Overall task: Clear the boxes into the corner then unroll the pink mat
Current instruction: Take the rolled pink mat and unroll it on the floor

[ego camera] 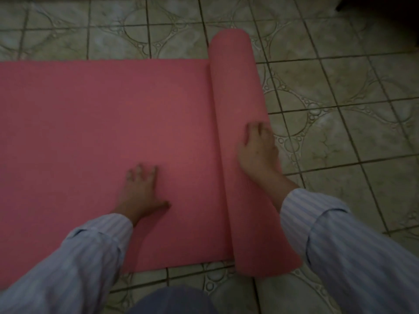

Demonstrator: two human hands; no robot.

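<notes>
Hands press pink mat (102, 132): left hand (140, 191) flat, right hand (258, 148) seemingly atop roll.

Mat (102, 137): plain pink. Floor tiles (340, 98): grey-green, ring motifs, dark grout. Sleeves (340, 241): pale blue-and-white stripes.

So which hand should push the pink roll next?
The right hand: it already rests on the rolled part. The left hand lies flat on the unrolled pink mat, likely pinning it.
</notes>
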